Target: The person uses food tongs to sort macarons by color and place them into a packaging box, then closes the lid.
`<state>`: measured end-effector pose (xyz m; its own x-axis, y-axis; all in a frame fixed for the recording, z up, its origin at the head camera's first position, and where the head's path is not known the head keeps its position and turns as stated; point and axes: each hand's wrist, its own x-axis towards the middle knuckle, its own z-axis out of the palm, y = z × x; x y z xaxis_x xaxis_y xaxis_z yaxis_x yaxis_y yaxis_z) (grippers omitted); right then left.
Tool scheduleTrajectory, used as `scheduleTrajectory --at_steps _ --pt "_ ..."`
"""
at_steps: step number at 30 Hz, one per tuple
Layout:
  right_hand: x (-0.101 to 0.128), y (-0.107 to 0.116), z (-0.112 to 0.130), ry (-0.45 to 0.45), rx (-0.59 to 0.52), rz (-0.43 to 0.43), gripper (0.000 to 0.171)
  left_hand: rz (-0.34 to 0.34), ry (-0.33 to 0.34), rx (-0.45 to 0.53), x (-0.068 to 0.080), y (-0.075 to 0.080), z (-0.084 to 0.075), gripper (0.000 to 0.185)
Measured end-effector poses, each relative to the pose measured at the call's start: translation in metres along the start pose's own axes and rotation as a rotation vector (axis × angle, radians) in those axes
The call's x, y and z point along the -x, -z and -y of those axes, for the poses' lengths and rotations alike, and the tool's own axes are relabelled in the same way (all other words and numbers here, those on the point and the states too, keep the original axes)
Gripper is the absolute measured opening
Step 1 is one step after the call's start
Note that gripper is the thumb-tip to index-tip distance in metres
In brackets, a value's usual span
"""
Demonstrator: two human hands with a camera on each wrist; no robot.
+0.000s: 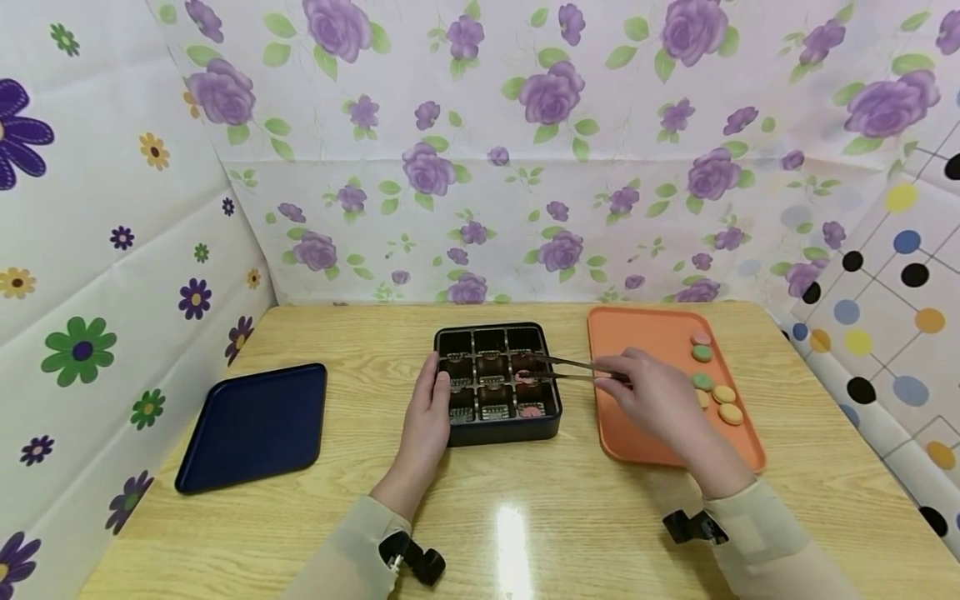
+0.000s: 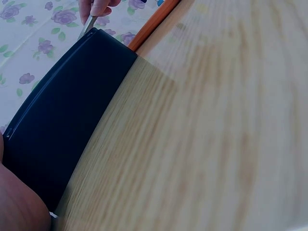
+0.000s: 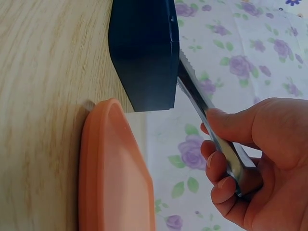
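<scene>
A dark blue box [image 1: 502,431] with several compartments stands on the table. My left hand [image 1: 430,406] rests along its left side, fingers fairly straight and thumb at the rim. My right hand [image 1: 656,396] grips metal tongs [image 3: 219,139], with fingers and thumb curled round the handle. The tong arms are spread apart, and their tips reach into the box's right column. One pink macaron [image 1: 525,377] lies at the lower tip, in the middle compartment of that column. Another pink macaron [image 1: 531,412] sits in the compartment nearest me. Clear ridged liners show inside the compartments.
Right of the box lies an orange tray [image 1: 622,433] with several macarons, including a green macaron [image 1: 702,353] and a yellow macaron [image 1: 730,414]; my right hand hides part of it. A dark blue tray [image 1: 258,425] lies at left. Flowered cloth [image 1: 480,167] hangs behind the table.
</scene>
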<state>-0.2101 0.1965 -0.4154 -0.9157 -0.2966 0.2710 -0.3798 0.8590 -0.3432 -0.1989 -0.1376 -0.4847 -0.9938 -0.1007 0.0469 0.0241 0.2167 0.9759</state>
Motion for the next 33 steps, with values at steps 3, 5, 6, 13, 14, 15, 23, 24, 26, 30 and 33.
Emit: scheduleTrajectory --at_steps 3,5,6,13,14,15,23,24,26,30,33 --pt "0.001 0.003 0.001 -0.010 -0.015 0.004 0.030 0.002 -0.001 0.001 0.000 0.000 0.001 0.062" --pt "0.002 0.005 0.001 -0.013 -0.023 0.004 0.031 0.001 -0.001 0.001 0.000 0.000 0.001 0.062" --pt "0.002 0.006 0.000 -0.014 -0.028 0.006 0.031 0.001 0.000 0.002 0.000 0.000 0.001 0.062" --pt "0.007 0.011 -0.002 -0.024 -0.046 -0.012 0.034 0.011 0.001 0.018 0.000 -0.001 0.003 0.062" --pt "0.008 0.011 -0.003 -0.023 -0.048 -0.019 0.034 0.013 0.002 0.019 0.001 -0.001 0.003 0.062" --pt "0.009 0.011 -0.003 -0.021 -0.048 -0.028 0.034 0.014 0.001 0.020 0.001 -0.001 0.003 0.062" --pt "0.018 0.014 -0.011 -0.032 -0.054 -0.129 0.032 -0.006 0.005 0.013 0.002 0.000 0.003 0.063" --pt "0.019 0.015 -0.013 -0.034 -0.056 -0.136 0.032 -0.010 0.003 0.011 0.002 0.001 0.003 0.063" --pt "0.021 0.017 -0.018 -0.044 -0.063 -0.139 0.033 -0.020 0.009 0.006 0.003 0.001 0.003 0.063" --pt "0.023 0.023 -0.029 -0.065 -0.065 -0.129 0.034 -0.017 0.010 0.014 0.002 0.001 0.003 0.062" --pt "0.024 0.029 -0.037 -0.084 -0.052 -0.133 0.034 -0.001 0.001 0.020 0.000 0.000 0.002 0.062"
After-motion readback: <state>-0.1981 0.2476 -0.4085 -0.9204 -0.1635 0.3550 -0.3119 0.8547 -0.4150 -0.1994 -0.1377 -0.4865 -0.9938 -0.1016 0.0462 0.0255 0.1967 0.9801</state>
